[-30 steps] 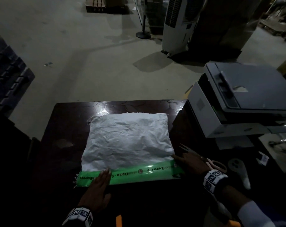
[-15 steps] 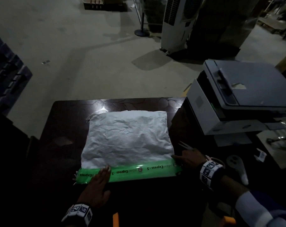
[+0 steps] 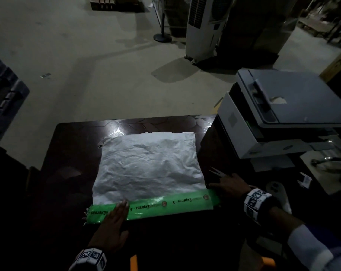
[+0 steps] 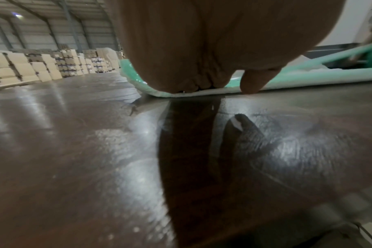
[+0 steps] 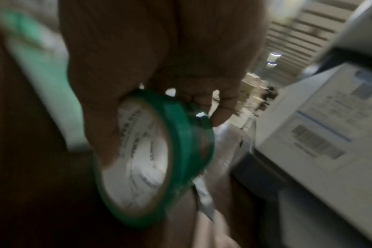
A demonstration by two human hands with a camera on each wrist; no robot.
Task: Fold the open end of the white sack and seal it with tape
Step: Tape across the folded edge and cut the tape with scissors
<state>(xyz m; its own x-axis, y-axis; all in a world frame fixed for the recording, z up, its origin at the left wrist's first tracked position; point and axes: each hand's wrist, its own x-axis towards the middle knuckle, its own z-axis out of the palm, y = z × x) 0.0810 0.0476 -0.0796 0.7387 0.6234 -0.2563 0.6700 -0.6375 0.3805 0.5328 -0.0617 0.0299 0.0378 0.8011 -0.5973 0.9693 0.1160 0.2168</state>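
The white sack lies flat on the dark table. A green printed tape strip runs along its near folded edge. My left hand lies flat, fingers straight, pressing the strip's left part; in the left wrist view the palm rests on the green strip. My right hand sits at the strip's right end. In the blurred right wrist view its fingers curl round a green tape roll. The roll is hidden under that hand in the head view.
Scissors lie just beyond my right hand. A grey printer stands at the right, close to the sack. A white tool lies near my right wrist, and an orange object is at the near edge.
Both hands stay where they were on the tape strip. Only the head view has shifted a little.
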